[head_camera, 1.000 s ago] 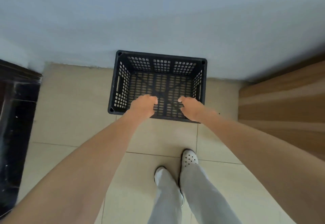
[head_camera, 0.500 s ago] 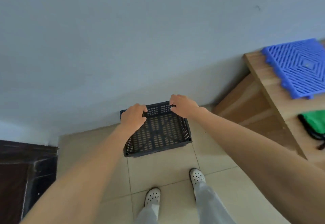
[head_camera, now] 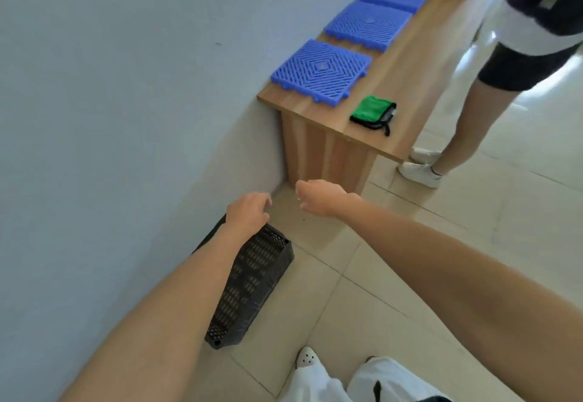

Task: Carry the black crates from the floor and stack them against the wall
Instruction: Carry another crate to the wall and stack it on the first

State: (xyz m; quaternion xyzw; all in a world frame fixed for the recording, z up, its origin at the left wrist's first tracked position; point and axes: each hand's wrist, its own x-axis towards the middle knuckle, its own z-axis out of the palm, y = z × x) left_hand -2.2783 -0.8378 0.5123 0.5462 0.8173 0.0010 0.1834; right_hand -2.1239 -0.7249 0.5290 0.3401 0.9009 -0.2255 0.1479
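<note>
A black perforated crate (head_camera: 252,285) sits on the tiled floor against the pale blue wall (head_camera: 110,117), partly hidden behind my left forearm. My left hand (head_camera: 247,213) hovers above the crate's far end with fingers loosely curled and holds nothing. My right hand (head_camera: 318,198) is in the air to the right of it, past the crate, fingers apart and empty. Neither hand touches the crate.
A wooden bench (head_camera: 362,111) stands along the wall ahead, carrying blue plastic grid tiles (head_camera: 321,71) and a green and black pouch (head_camera: 373,114). Another person's legs (head_camera: 454,117) stand right of the bench. My white shoe (head_camera: 306,359) is on the floor tiles (head_camera: 410,259).
Both hands have let go of the crate's rim and lifted away. The view has swung to the right, bringing the bench and the other person into sight.
</note>
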